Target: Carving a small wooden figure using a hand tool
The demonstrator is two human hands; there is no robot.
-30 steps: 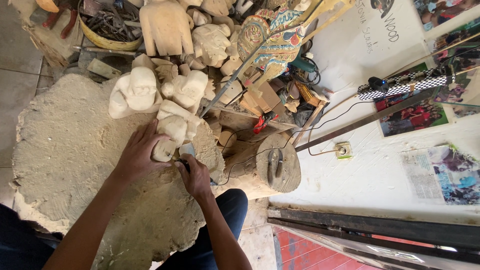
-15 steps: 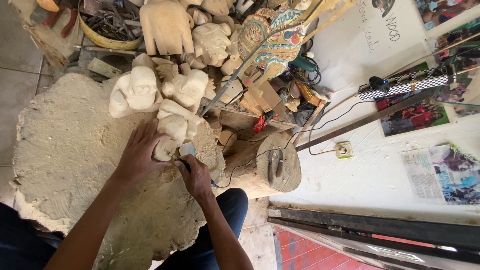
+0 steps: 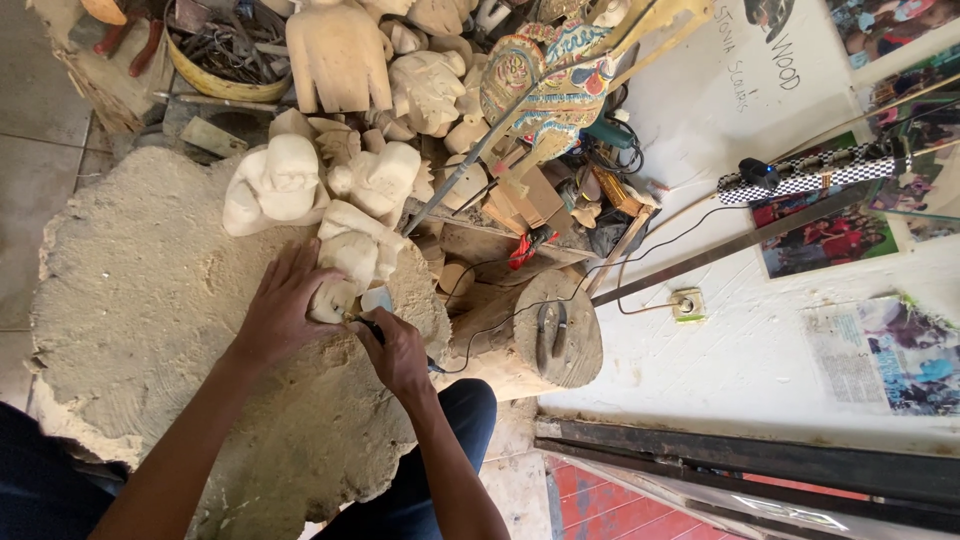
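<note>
1. I see the left hand (image 3: 283,308) laid palm-down with fingers spread over a small pale wood carving (image 3: 350,262), pressing it against the top of a large rough stump (image 3: 150,300).
2. The right hand (image 3: 397,352) is closed in a fist-like grip around a dark-handled tool (image 3: 372,318); its light-coloured head meets the carving just beside the left fingertips (image 3: 325,268).
3. A thin black cable (image 3: 520,310) leaves the right hand and runs right toward a wall socket (image 3: 687,304).
4. The carving sits at the stump's upper right edge, touching both hands.
5. Just above it stand two unfinished pale figures (image 3: 275,185), with more carved pieces, including a flat hand-shaped one (image 3: 335,55), crowded behind.
6. A painted flat puppet on a stick (image 3: 555,75) leans across that pile.
7. A smaller round log (image 3: 550,340) stands right of the stump, with a dark tool lying on it.
8. A yellow-rimmed bowl of metal tools (image 3: 215,45) sits at the upper left.
9. My dark trouser leg (image 3: 440,460) shows below the right forearm.
</note>
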